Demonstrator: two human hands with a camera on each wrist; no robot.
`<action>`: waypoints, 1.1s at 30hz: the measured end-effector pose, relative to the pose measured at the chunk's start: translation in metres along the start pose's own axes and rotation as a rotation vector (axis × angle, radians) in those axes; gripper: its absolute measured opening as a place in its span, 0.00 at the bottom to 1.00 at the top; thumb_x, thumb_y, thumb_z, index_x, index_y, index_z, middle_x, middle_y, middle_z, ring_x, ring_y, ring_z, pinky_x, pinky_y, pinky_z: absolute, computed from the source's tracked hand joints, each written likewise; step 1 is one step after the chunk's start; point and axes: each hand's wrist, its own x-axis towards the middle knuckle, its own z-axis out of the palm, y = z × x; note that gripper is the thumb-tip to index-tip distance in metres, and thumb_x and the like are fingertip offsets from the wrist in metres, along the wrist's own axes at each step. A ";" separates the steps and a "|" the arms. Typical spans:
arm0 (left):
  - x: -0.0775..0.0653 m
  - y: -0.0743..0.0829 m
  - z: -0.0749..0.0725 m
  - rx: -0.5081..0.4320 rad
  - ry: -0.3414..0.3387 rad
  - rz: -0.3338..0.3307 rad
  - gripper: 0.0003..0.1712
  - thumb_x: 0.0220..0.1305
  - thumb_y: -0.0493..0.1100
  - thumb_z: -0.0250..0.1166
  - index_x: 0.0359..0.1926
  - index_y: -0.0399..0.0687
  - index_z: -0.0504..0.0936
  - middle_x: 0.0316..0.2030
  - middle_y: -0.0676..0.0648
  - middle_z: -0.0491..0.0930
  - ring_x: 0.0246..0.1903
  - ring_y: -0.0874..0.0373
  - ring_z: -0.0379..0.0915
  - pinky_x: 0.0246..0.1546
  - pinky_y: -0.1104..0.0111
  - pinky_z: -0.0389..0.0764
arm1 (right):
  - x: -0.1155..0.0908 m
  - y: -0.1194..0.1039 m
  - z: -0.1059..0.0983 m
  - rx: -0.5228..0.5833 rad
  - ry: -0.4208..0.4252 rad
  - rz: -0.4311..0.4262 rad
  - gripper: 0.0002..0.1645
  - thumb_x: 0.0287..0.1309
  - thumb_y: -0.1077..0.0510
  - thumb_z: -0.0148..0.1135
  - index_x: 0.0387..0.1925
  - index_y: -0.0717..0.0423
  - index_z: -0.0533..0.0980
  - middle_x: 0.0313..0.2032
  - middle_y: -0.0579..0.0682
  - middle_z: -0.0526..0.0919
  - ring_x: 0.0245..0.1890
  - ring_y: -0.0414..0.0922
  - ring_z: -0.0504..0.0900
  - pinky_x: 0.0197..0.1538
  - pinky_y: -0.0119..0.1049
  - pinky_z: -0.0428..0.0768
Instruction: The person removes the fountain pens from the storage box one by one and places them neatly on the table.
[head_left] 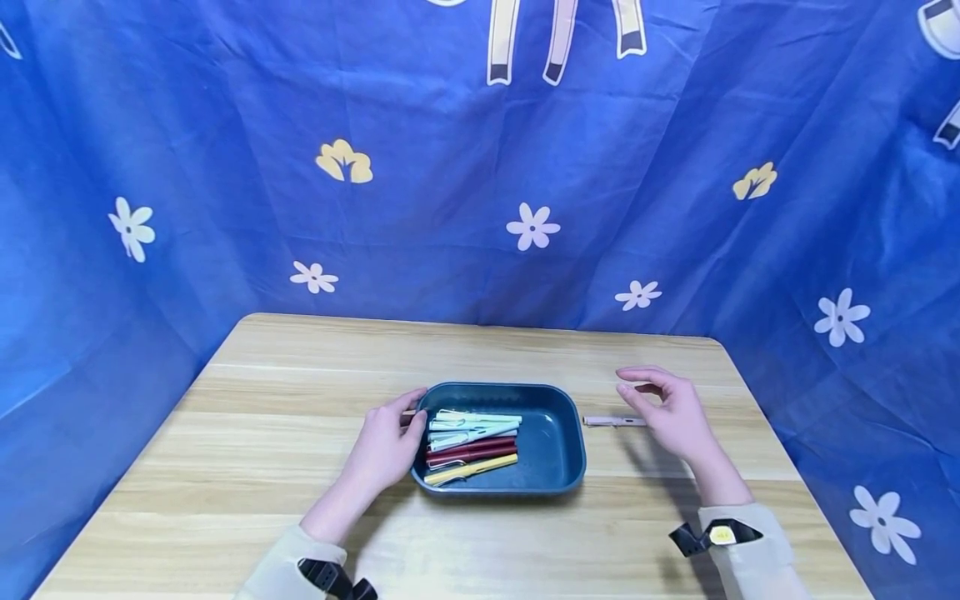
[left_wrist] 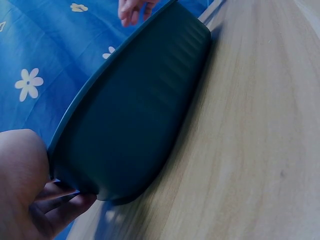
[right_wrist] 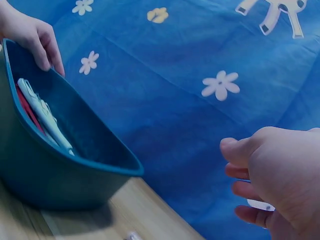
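In the head view, a dark teal tray [head_left: 551, 454] is set on a wooden table [head_left: 255, 433], and its left end is gripped by the left hand [head_left: 386, 443], the thumb laid at the rim. Light-coloured pens [head_left: 472, 429], dark red pens [head_left: 471, 451] and a yellow pen [head_left: 472, 470] are gathered in the left part of the tray. A lone pen [head_left: 609, 422] is laid on the table just beside the tray's right end, partly hidden by the right hand [head_left: 671, 412], which is held with thumb and fingers parted and loosely bent, nothing grasped

In the left wrist view, the tray's outer wall is shown, its near end held by the left hand's bent fingers

In the right wrist view, light-coloured and red pens are seen inside the tray; the right hand is held well apart from it, before a blue curtain [right_wrist: 165, 95]
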 end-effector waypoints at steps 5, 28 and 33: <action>0.000 0.001 0.000 0.009 0.001 0.002 0.25 0.76 0.37 0.61 0.70 0.35 0.77 0.58 0.32 0.83 0.51 0.42 0.87 0.57 0.49 0.84 | 0.003 -0.013 0.008 0.042 -0.012 -0.028 0.11 0.69 0.64 0.70 0.51 0.63 0.87 0.50 0.55 0.89 0.51 0.39 0.85 0.54 0.32 0.83; 0.001 0.001 0.000 0.005 0.003 -0.005 0.25 0.76 0.36 0.61 0.70 0.36 0.77 0.58 0.32 0.83 0.51 0.42 0.86 0.57 0.50 0.84 | 0.013 -0.035 0.062 0.245 -0.162 0.025 0.12 0.68 0.64 0.71 0.52 0.60 0.86 0.53 0.56 0.88 0.53 0.52 0.87 0.59 0.41 0.85; 0.000 0.002 0.000 0.007 -0.002 -0.017 0.25 0.76 0.37 0.61 0.71 0.36 0.77 0.59 0.32 0.83 0.52 0.42 0.86 0.57 0.50 0.84 | 0.016 -0.039 0.074 0.303 -0.191 0.037 0.13 0.66 0.67 0.71 0.52 0.63 0.86 0.52 0.58 0.88 0.54 0.56 0.86 0.62 0.56 0.83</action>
